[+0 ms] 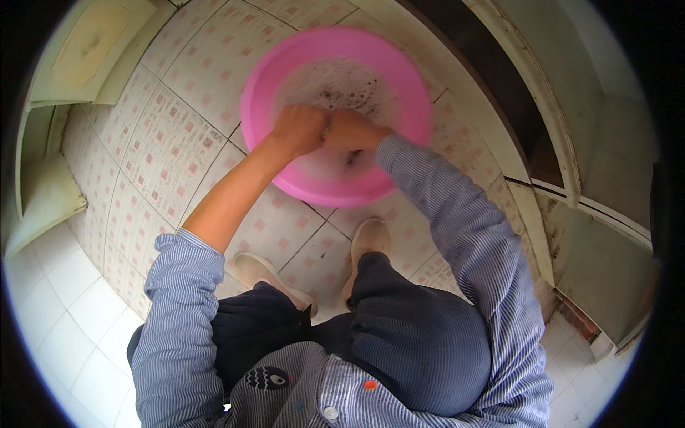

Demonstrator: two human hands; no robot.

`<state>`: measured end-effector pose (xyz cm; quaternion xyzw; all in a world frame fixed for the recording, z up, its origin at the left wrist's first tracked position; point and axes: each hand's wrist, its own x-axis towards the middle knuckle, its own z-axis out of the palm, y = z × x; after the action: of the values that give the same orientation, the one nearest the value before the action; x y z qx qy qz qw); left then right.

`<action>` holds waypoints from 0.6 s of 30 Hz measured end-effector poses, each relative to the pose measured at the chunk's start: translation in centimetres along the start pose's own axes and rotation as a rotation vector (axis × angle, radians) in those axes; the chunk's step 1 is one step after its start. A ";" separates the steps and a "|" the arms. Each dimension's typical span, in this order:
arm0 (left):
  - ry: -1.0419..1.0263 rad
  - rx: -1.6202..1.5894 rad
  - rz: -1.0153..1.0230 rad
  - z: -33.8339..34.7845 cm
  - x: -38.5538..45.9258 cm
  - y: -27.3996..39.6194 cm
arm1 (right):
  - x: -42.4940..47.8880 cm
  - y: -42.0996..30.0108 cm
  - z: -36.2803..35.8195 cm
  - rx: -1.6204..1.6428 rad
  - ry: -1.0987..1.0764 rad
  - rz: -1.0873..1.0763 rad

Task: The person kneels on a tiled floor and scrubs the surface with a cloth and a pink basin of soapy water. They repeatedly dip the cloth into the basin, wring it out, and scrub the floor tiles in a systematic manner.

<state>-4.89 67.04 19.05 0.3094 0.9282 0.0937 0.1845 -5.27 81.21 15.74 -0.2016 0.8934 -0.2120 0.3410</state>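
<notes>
A round pink plastic basin [336, 195] stands on the floor before me, with whitish suds and water [321, 80] in it. Over its middle, my left hand [302, 128] and my right hand [356, 130] are curled into fists, knuckles pressed together. A narrow bit of a dark, foamy item [325, 137] shows between them. The fingers hide most of it, and I cannot tell what it is. Just below my right hand there is a dark spot [353, 157] among the suds, too blurred to make out. Dark bubbles lie beyond both hands.
Patterned floor tiles [182, 134] surround the basin. My shoes [372, 235] are close to its near rim. Pale, worn cabinets stand on the left [93, 48] and right [594, 176]. The right one has a dark open recess [497, 69]. Plain white tiles [80, 321] lie at lower left.
</notes>
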 end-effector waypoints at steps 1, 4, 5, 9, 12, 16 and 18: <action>0.004 -0.049 -0.032 0.3 0.0 -0.3 | -0.1 -0.3 0.0 -0.048 0.013 0.008; -0.003 -0.216 -0.137 1.7 0.2 -1.3 | -1.2 -1.5 -1.0 -0.181 0.070 -0.005; -0.021 -0.284 -0.180 2.2 0.4 -1.5 | -1.4 -1.9 -1.3 -0.216 0.098 -0.037; -0.359 -0.886 -0.399 1.3 1.1 -1.4 | -1.9 -0.6 -1.7 -0.258 0.231 -0.188; -0.495 -1.176 -0.370 0.4 0.9 -2.8 | -1.5 0.5 -1.3 -0.415 0.368 -0.279; 0.291 -0.640 -0.259 -1.0 -1.1 -1.3 | -2.1 3.5 -1.0 -0.283 0.476 -0.281; 0.497 -0.312 0.079 1.8 -0.9 -1.4 | -1.5 6.3 -1.0 -0.336 0.581 -0.649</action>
<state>-4.25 65.49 17.25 0.2806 0.9066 0.3152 -0.0069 -6.28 87.49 13.97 -0.4555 0.8645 -0.2076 -0.0446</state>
